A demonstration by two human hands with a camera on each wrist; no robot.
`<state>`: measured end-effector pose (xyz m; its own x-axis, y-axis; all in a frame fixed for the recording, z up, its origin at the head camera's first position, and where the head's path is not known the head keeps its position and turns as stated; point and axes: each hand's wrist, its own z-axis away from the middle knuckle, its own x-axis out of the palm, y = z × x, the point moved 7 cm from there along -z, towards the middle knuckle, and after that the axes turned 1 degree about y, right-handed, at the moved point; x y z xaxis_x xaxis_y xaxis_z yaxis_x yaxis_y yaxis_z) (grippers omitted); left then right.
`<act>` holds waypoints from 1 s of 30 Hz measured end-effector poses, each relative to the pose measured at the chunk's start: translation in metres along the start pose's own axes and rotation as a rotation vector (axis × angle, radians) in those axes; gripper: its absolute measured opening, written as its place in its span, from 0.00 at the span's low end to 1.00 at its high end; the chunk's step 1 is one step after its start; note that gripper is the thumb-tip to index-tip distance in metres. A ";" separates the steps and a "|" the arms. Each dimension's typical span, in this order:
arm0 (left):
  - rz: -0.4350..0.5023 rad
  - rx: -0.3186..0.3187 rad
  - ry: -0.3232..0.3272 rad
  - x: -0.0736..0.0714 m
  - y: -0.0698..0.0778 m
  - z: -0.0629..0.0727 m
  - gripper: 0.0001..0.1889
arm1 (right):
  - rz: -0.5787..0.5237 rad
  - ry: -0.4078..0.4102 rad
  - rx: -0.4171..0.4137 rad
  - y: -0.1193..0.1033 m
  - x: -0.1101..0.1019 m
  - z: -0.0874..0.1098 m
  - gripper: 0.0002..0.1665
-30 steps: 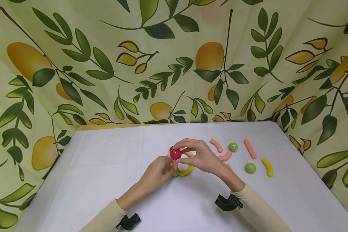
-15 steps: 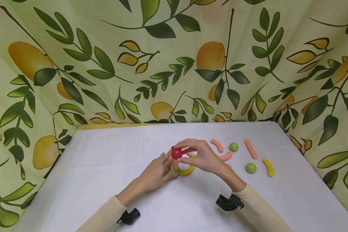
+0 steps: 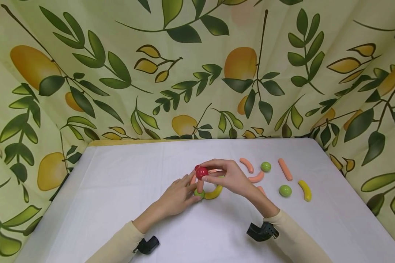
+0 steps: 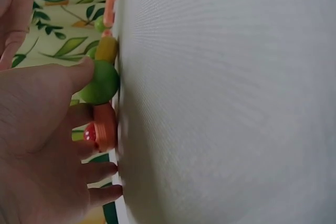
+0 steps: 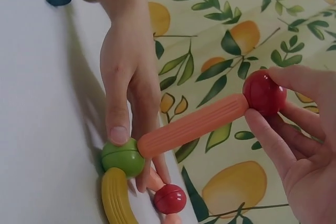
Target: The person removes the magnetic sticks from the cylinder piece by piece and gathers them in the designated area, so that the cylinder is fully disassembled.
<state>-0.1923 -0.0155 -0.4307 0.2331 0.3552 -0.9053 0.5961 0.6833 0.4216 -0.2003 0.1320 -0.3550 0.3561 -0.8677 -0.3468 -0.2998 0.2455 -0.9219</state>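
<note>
My right hand (image 3: 232,177) pinches a glossy red ball (image 5: 265,92) between thumb and fingertips. This ball caps a straight salmon-pink ridged stick (image 5: 194,124), whose lower end meets a green ball (image 5: 122,158) on the table. The stick rises at a slant in the right wrist view. My left hand (image 3: 176,197) holds the green ball low down, thumb on one side and index finger on the other, its remaining fingers spread. A yellow curved stick (image 5: 118,198) joins the same green ball. Behind the left fingers sits another red ball (image 5: 169,199) with pink sticks attached, partly hidden.
On the right of the white-covered table (image 3: 125,175) lie loose pieces: a straight pink stick (image 3: 285,169), curved pink sticks (image 3: 246,165), two green balls (image 3: 285,190) and a yellow curved stick (image 3: 304,190). A leaf-and-fruit patterned curtain (image 3: 197,73) encloses the back and sides.
My left fingers have left the pink stick's side and straightened out, with the thumb now at the green ball. The right hand keeps its pinch on the red ball, barely shifted.
</note>
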 end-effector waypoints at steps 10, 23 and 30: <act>-0.027 0.008 0.007 0.000 0.002 0.000 0.29 | -0.044 0.014 0.035 0.002 0.000 0.002 0.24; -0.012 0.034 0.043 -0.003 0.005 0.000 0.27 | 0.131 0.036 -0.242 -0.015 0.007 0.002 0.29; -0.018 0.023 0.030 -0.002 0.004 0.000 0.29 | 0.128 0.069 -0.217 -0.013 0.007 0.003 0.25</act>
<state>-0.1907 -0.0137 -0.4274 0.1992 0.3624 -0.9105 0.6177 0.6748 0.4038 -0.1916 0.1240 -0.3454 0.2442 -0.8650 -0.4384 -0.5235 0.2630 -0.8104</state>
